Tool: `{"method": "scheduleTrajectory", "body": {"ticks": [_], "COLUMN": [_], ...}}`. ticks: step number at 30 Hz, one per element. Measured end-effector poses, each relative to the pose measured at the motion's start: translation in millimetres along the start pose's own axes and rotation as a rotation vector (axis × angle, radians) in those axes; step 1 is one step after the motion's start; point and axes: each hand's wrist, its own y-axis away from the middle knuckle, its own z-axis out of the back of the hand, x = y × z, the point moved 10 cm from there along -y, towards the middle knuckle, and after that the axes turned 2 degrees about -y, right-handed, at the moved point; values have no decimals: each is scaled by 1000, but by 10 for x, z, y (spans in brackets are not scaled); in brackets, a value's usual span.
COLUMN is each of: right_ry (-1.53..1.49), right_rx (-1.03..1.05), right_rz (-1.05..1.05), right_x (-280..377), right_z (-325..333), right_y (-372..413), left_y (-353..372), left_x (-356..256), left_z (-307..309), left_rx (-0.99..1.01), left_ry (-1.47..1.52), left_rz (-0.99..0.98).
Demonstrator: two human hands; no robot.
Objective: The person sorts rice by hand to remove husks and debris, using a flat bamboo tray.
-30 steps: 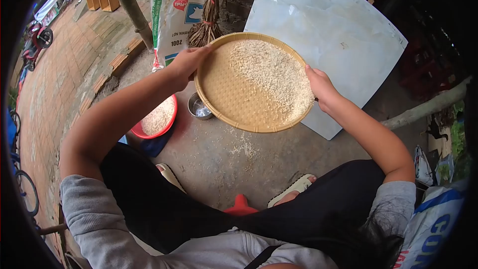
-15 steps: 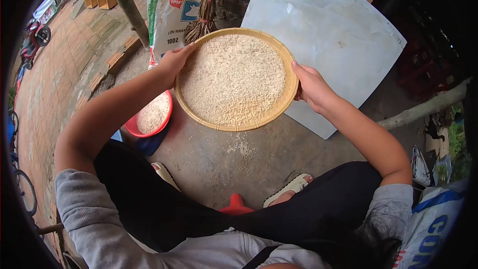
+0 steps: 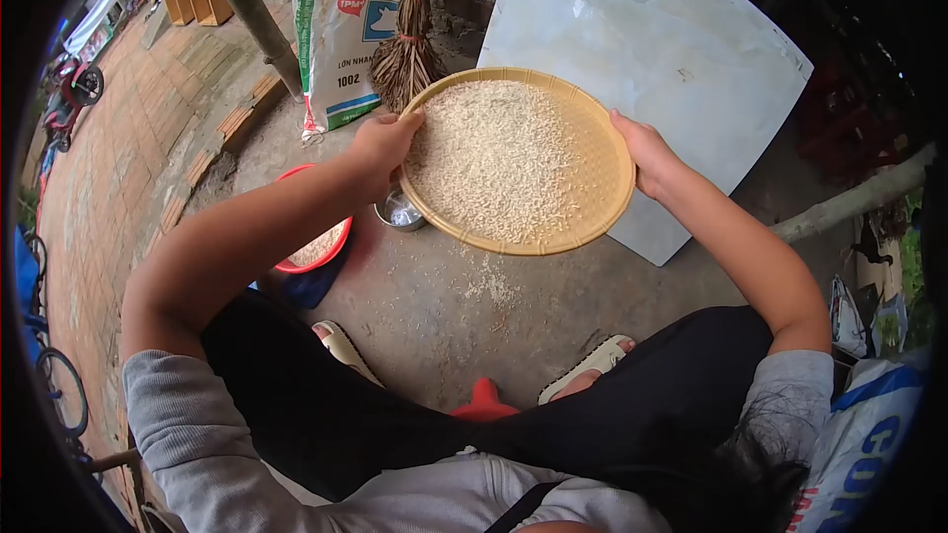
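Over the floor I hold a round woven winnowing basket [image 3: 610,163] by its two sides. Pale rice-like grains [image 3: 494,163] lie in it, heaped toward the left, leaving the weave bare on the right. My left hand [image 3: 387,148] is closed on the left rim, thumb on top. On the opposite rim my right hand [image 3: 646,152] is closed too, its lower fingers hidden behind the basket. Below my left forearm is a red basin [image 3: 346,237] with more grains, partly covered by the arm. A metal bowl [image 3: 399,215] shows partly beneath the basket's left edge.
Scattered grains [image 3: 491,282] lie on the concrete. Behind the basket stand a printed feed sack [image 3: 341,35] and a straw broom [image 3: 407,69]. A large white panel [image 3: 652,30] leans at the right. Something red [image 3: 484,401] sticks out between my legs. Another sack [image 3: 869,439] is at lower right.
The basket has shifted right in view with both hands. Its grains have gathered leftward, baring the weave on the right. The metal bowl has come into sight.
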Motion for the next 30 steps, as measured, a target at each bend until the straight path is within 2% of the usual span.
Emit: {"method": "scheduleTrajectory", "body": {"ticks": [1, 3, 5, 6, 7, 8, 11, 12, 13, 15, 17, 19, 21, 22, 23, 25, 27, 28, 30], "right_ry": [-3, -33, 95, 82, 67, 52, 98, 1, 2, 100, 115, 42, 24, 61, 103, 55, 150, 155, 86], "right_rx": [1, -83, -110, -9, 91, 64, -19, -11, -9, -69, -41, 87, 51, 28, 6, -38, -116, -119, 48], "right_rz": [-2, -16, 63, 54, 44, 64, 52, -17, -18, 9, 12, 7, 3, -3, -8, -48, 7, 7, -35], "right_x": [-34, -59, -39, -12, 14, 63, 16, -49, -100, -185, -119, -82, -69, -93, -127, -228, -290, -275, -238], "right_z": [-20, 43, -66, -282, -456, -455, 30, 83, 79, 94, -188, -439, -213, -9, 124, 167, 143, 42, -320], "right_y": [11, 51, 65, 147, 227, 267, -43, -51, -79, -84, 122, 221, 113, -2, -64, -69, -49, 48, 248], "left_y": [194, 269, -43, -129, -119, -120, 108, 152, 290, 45, -231, -146, -1, 109, 191, 393, 119, -224, -171], "left_x": [-94, -207, -148, -124, -169, -146, -144, -158, -154, -79, -62, -113, -102, -116, -108, -175, -146, -69, -180], "left_z": [-185, -159, 89, 224, 251, 245, -17, -164, -239, -69, 167, 252, 117, -60, -201, -306, -147, 21, 79], "left_rx": [60, 28, 43, 56, 87, 56, -17, 20, 67, 16, 71, 39, -35, 16, 62, 36, 4, 53, 108], "left_ry": [2, 5, 73, 73, 109, 120, 79, 47, -64, -27, 70, 116, 98, 86, -77, -179, 36, -6, 21], "left_rz": [-27, -81, -13, 36, 1, -1, -51, -93, -24, -13, 28, 40, 16, -14, -28, 8, 7, 8, 3]}}
